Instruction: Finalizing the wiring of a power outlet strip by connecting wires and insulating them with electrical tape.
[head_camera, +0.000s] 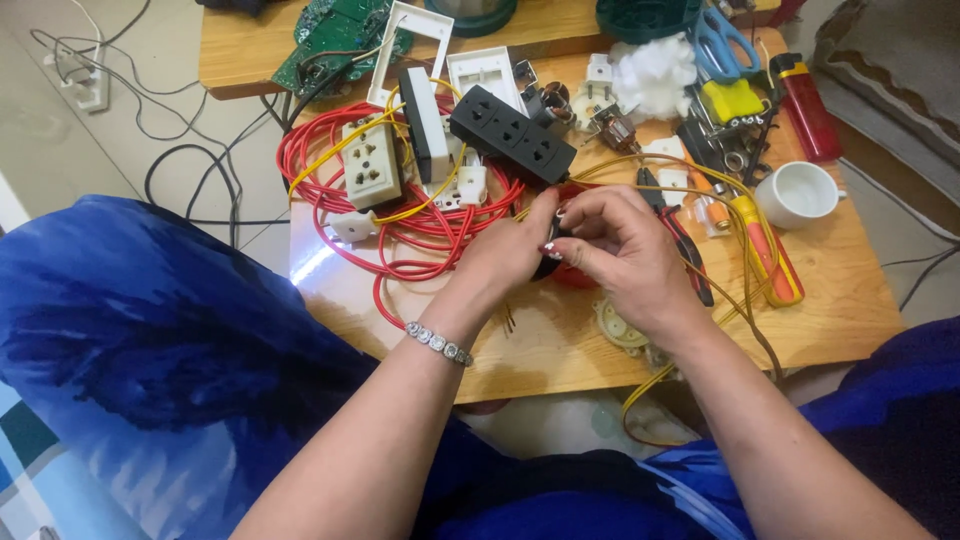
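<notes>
**Inspector:** What is recorded nearest the camera?

**Assistant:** Blue patterned cloth (150, 330) is seen over the knees on both sides, with the two forearms rising from it. A beaded bracelet (438, 342) is worn on the left wrist.

**Inspector:** And the hands?

**Assistant:** The left hand (510, 250) and right hand (625, 250) are brought together over the middle of the wooden table (850, 300), fingertips touching. A small black part (549, 262) is pinched between them; its kind cannot be told, as it is mostly covered. Something red is glimpsed just behind it.

**Inspector:** What is noted beside them?

**Assistant:** A pale toothed disc (620, 328) lies by the near edge, under the right wrist. A yellow wire (690, 350) runs past that wrist and hangs over the near edge. Red-handled pliers (680, 235) and an orange-and-yellow screwdriver (765, 250) lie just right of the right hand, and a white cup (800, 192) stands near the right edge.

**Inspector:** Farther back?

**Assistant:** A coil of red wire (400, 215) is spread toward the left edge, with a beige socket (372, 165) resting on it. A black socket strip (515, 135) lies beyond the hands. White wadding (655, 75), blue-handled scissors (725, 42) and a red lighter (805, 105) are logged toward the far right corner. A green circuit board (335, 35) rests on a second table behind.
</notes>
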